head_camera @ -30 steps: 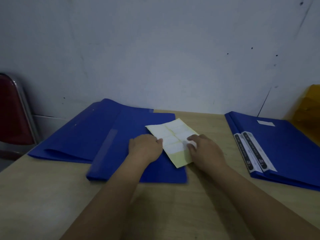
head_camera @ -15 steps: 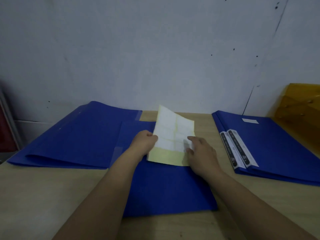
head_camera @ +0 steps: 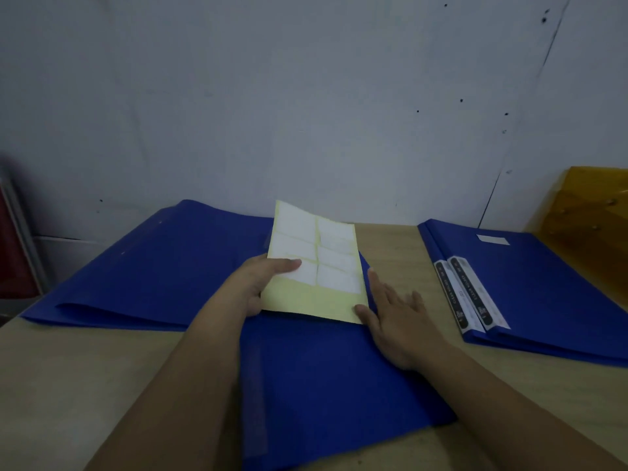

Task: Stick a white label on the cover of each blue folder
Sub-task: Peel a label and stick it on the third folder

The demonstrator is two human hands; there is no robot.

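Note:
A blue folder (head_camera: 333, 385) lies flat on the table right in front of me. My left hand (head_camera: 258, 283) grips the left edge of a yellowish label sheet (head_camera: 316, 266) bearing several white labels, tilted up above the folder's far end. My right hand (head_camera: 394, 317) has its fingers spread, with the thumb touching the sheet's lower right corner, and rests on the folder. More blue folders (head_camera: 153, 266) are stacked at the left. At the right, stacked blue folders (head_camera: 550, 294) carry a white label (head_camera: 492, 239) on the top cover.
The wooden table (head_camera: 85, 385) ends at a grey wall (head_camera: 306, 113) just behind the folders. A yellow translucent box (head_camera: 591, 219) stands at the far right. A red chair back (head_camera: 13, 243) shows at the left edge.
The label sheet has been lifted off the folder and tilted upright. My right hand has let go of its edge and opened flat. The view has shifted right and the folder sits closer to me.

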